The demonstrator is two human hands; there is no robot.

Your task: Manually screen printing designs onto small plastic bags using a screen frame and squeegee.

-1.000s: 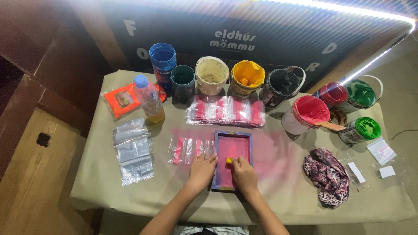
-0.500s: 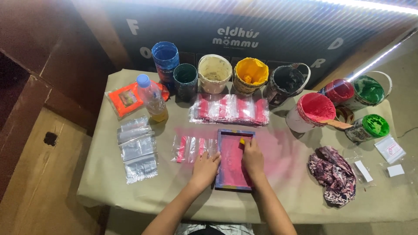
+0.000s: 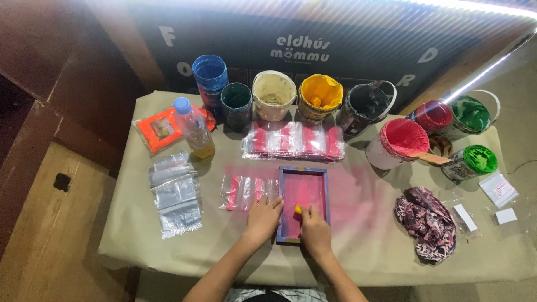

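While the left hand presses flat on the purple printing frame's left edge at table centre, the right hand pinches a small yellow scraper — mid-stroke; next, ink from the red bucket at two o'clock.

Paper-covered table, paint tubs, printing frame
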